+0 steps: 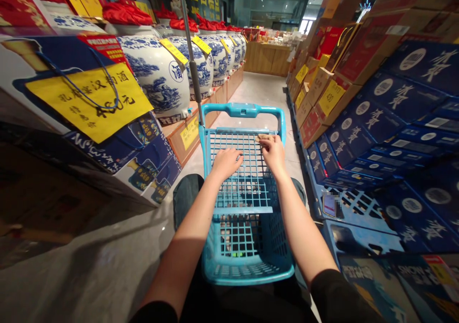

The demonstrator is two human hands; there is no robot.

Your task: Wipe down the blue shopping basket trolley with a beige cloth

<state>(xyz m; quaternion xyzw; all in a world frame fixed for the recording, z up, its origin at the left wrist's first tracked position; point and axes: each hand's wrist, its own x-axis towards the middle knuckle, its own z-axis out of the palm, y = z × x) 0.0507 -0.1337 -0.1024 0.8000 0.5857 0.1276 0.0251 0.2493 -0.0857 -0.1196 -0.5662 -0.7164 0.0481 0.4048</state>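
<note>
A light-blue plastic shopping basket [247, 270] with a raised handle [236, 109] stands between my knees, with a grid panel [247, 184] across its upper part. My left hand [226, 163] hovers over or rests on the left of this panel; its fingers point right, thumb and fingers apart, with nothing seen in them. At the panel's upper right corner is my right hand [273, 152], its fingers bent together by a small tan piece [264, 137]. What that piece is, I cannot make out.
To the left are blue-and-white wine jars [154, 69] with red cloth tops and a gift box [71, 84] with a yellow price sign. On the right, blue boxes [380, 103] are stacked on a blue pallet [362, 232], where a phone [330, 204] lies. A thin pole [193, 69] rises beside the basket.
</note>
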